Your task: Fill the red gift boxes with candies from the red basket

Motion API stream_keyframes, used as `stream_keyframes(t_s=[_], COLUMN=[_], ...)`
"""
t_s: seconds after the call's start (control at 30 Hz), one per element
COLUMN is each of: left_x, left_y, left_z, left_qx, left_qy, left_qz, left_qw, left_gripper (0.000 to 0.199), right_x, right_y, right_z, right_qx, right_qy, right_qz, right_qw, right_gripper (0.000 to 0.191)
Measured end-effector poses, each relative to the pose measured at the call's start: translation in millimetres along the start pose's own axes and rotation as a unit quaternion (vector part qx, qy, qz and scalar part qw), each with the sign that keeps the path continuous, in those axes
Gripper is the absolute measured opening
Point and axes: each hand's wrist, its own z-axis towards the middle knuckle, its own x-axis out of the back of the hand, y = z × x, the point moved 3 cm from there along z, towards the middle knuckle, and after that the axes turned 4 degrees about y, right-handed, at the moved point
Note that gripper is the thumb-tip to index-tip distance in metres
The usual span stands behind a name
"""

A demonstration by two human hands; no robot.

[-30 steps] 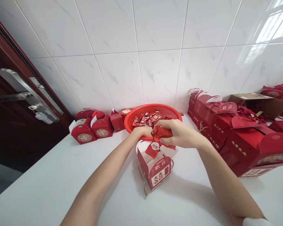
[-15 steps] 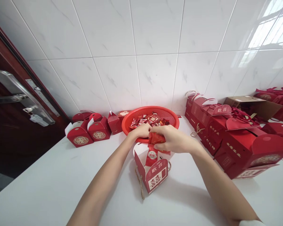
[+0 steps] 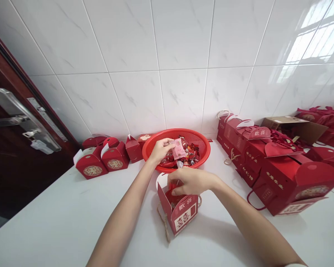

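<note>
Box stands open-topped, red, rope-handled and printed with characters

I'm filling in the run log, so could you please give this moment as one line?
left hand: holds pink packet over red basket | right hand: partly inside open box | open box: upright on white table

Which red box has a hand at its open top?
The rope-handled red cardboard box, in front of the red plastic basket: the right hand is at its opening; no hand touches the other boxes.
</note>
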Motion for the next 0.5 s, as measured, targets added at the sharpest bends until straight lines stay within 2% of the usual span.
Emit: stream_keyframes(t_s=[0.07, 0.13, 0.2, 0.27, 0.3, 0.37, 0.43, 0.5], left_x=[1.1, 1.6, 1.2, -0.5, -2.0, -5.3, -7.2, -6.4], left_y=[1.3, 3.7, 7.9, 13.5, 16.7, 23.0, 28.1, 32.1], left_z=[-0.4, -1.4, -4.4, -10.4, -14.2, -22.6, -29.6, -34.0], left_qx=[-0.004, -0.019, -0.042, -0.063, -0.072, -0.092, -0.105, -0.117], left_qy=[0.01, 0.008, 0.003, -0.008, -0.019, -0.047, -0.067, -0.072], left_qz=[-0.03, -0.037, -0.048, -0.085, -0.111, -0.162, -0.188, -0.183], left_qw=[1.0, 0.999, 0.998, 0.994, 0.991, 0.981, 0.974, 0.973], left_gripper=[0.039, 0.041, 0.041, 0.036, 0.032, 0.025, 0.023, 0.022], right_x=[7.7, 23.1, 41.5, 55.3, 58.8, 59.1, 55.8, 55.4], right_y=[1.3, 5.4, 11.9, 19.3, 23.0, 29.0, 30.6, 29.7], right_z=[-2.1, -6.7, -14.1, -20.9, -22.4, -20.6, -16.1, -13.6], right_qx=[0.01, -0.004, -0.043, -0.096, -0.121, -0.148, -0.126, -0.076], right_qy=[0.05, 0.16, 0.298, 0.391, 0.404, 0.363, 0.305, 0.307], right_qz=[0.05, 0.086, 0.082, 0.081, 0.106, 0.202, 0.302, 0.349], right_qw=[0.997, 0.983, 0.95, 0.912, 0.901, 0.897, 0.895, 0.882], right_gripper=[0.004, 0.008, 0.014, 0.02, 0.024, 0.035, 0.039, 0.044])
